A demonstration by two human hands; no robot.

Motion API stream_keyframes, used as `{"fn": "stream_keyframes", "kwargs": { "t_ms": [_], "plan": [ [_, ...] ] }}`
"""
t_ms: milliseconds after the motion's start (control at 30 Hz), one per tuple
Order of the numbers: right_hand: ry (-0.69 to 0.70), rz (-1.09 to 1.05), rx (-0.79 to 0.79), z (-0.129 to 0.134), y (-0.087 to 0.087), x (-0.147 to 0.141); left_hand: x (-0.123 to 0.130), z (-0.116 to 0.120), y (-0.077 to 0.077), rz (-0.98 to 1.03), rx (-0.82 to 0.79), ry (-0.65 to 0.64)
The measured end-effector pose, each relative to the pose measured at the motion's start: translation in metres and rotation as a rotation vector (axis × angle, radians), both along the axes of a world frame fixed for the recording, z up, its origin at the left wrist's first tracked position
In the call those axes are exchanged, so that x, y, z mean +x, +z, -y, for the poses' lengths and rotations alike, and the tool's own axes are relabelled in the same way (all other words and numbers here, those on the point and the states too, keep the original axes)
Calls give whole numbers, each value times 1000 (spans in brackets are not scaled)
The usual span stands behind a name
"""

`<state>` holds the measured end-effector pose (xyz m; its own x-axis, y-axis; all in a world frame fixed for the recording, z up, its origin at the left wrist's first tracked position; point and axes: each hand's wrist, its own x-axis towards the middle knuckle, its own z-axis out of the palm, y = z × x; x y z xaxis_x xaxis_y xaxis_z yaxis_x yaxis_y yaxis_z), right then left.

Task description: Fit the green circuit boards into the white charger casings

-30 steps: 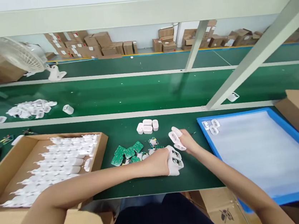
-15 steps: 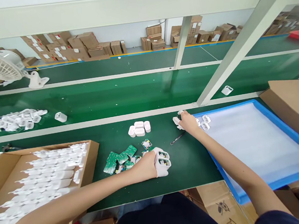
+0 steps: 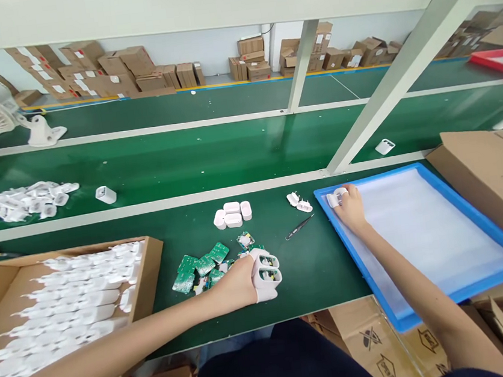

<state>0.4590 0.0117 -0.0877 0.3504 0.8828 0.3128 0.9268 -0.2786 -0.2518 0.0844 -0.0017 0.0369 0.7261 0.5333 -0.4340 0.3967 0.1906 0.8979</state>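
Observation:
My left hand (image 3: pixel 237 282) is closed around a pair of white plastic housings (image 3: pixel 267 276), held side by side with their open ends up and circuit boards inside. Beside and behind it lie loose green circuit boards (image 3: pixel 195 266). At the near-left corner of the blue-rimmed tray (image 3: pixel 461 195), my right hand (image 3: pixel 352 208) has its fingers closed on small white plastic pieces (image 3: pixel 335 197), partly hidden by the fingers. White plastic caps with thin prongs (image 3: pixel 299 202) rest on the green table left of the tray, near black tweezers (image 3: pixel 300 226).
Several white housings (image 3: pixel 233 215) stand grouped mid-table. To the left, a cardboard box (image 3: pixel 154 257) holds rows of white parts. A white pile (image 3: pixel 26 202) lies beyond the rail. A slanted post (image 3: pixel 385 82) rises near the tray, with a large carton (image 3: pixel 495 179) at right.
My right hand has moved right, from the white caps on the table to the white pieces at the tray's corner. My left hand still holds the housings in nearly the same place.

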Motion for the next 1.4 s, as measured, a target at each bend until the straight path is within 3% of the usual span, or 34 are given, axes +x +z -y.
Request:
{"fn": "stream_keyframes", "kwargs": {
  "t_ms": [100, 267, 433, 533, 600, 767, 967, 1100, 1167, 1233, 1300, 1400],
  "plan": [
    [64, 15, -4, 3, -2, 2, -9, 1, 2, -57, 103, -4],
    [139, 35, -16, 10, -7, 1, -21, 1, 0, -43, 87, 41],
    [117, 72, 7, 9, 12, 0, -32, 4, -3, -83, 150, 85],
    [84, 93, 62, 0, 31, -20, -38, 5, -5, -60, 116, 115],
    [165, 104, 64, -10, 38, -44, -41, 5, -5, -46, 115, 123],
    [464, 139, -18, -32, 28, -97, -46, 5, 6, -74, 178, 142],
    [485, 94, -54, -45, 11, -95, -58, 0, 8, -8, 178, 198],
    [456, 36, -28, -42, 31, -110, -61, -10, 5, -51, 247, 178],
    [436, -147, 26, -26, 48, -137, -58, -15, 10, -171, 347, 96],
    [414, -812, 78, -3, 62, -177, -51, -19, 17, -365, 463, -26],
    [317, -1577, -83, 20, 70, -222, -39, -22, 21, -534, 542, -129],
    [213, -1836, -138, 40, 68, -280, -18, -25, 20, -597, 559, -162]
  ]
}}
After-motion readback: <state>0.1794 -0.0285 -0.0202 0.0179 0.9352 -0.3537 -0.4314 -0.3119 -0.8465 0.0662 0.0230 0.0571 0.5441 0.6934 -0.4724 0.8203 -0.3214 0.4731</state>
